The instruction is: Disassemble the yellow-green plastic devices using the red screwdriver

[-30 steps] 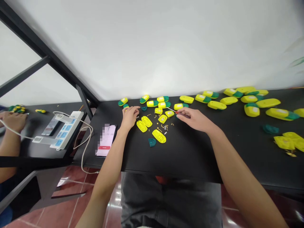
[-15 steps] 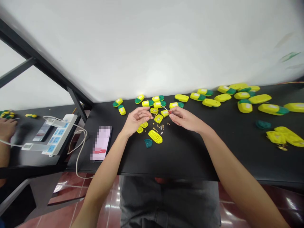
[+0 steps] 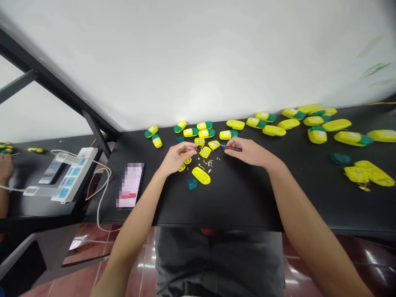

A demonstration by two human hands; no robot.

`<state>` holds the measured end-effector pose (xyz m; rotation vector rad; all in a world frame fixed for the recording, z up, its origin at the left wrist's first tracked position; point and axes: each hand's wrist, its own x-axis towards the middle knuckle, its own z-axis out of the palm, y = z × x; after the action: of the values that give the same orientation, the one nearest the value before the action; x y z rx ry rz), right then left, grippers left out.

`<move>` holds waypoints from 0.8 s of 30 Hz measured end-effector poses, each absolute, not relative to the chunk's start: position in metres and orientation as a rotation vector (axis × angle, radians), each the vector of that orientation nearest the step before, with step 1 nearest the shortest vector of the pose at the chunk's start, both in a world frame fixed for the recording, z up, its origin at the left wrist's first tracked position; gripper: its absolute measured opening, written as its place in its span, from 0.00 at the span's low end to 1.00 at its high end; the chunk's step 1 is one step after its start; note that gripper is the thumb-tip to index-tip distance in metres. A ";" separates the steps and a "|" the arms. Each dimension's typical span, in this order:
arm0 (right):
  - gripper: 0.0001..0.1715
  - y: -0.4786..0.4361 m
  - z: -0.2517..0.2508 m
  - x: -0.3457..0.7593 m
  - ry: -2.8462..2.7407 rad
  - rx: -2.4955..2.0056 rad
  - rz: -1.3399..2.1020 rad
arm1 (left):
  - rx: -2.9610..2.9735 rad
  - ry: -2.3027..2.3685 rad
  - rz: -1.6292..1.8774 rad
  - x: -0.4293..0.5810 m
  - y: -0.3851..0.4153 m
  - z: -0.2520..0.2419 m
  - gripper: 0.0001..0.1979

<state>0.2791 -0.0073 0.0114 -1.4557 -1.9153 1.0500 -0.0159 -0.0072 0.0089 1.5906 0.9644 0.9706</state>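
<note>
My right hand (image 3: pixel 244 152) is closed round the dark red handle of a screwdriver (image 3: pixel 233 148), its thin shaft pointing left over a small yellow piece (image 3: pixel 213 144). My left hand (image 3: pixel 180 157) hovers beside the small parts, fingers curved together; whatever is between its fingertips is too small to name. Between and below the hands lie an open yellow casing (image 3: pixel 205 152), a longer yellow shell (image 3: pixel 201 175), a dark green cover (image 3: pixel 192 184) and several tiny brass-coloured parts (image 3: pixel 201 166). Two yellow pieces (image 3: pixel 182 167) lie partly under my left hand.
Several yellow-green devices (image 3: pixel 206 133) line the back of the black table (image 3: pixel 235 198), with more at the right. Opened yellow shells (image 3: pixel 374 173) lie far right. A phone (image 3: pixel 131 185), white cable (image 3: pixel 99 206) and power strip (image 3: pixel 74 175) are left. Another person's hand (image 3: pixel 5 167) shows far left.
My right hand has moved slightly right and turned, so the screwdriver lies flatter and more of its handle shows. My left hand has hardly moved. The whole view has shifted slightly.
</note>
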 end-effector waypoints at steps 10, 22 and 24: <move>0.17 -0.006 0.009 0.284 -1.929 -1.464 1.039 | 1.462 0.870 0.993 -0.016 -0.012 0.016 0.18; 0.11 -0.003 0.009 0.293 -1.965 -1.465 1.038 | 2.097 1.183 0.859 -0.021 -0.006 0.003 0.10; 0.10 -0.002 0.009 0.295 -1.986 -1.464 1.062 | 2.144 1.214 0.851 -0.021 -0.006 0.004 0.10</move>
<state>0.2947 -0.0024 0.0093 -1.4645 -1.9865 1.0616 -0.0212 -0.0060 0.0041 2.1438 1.2136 0.8506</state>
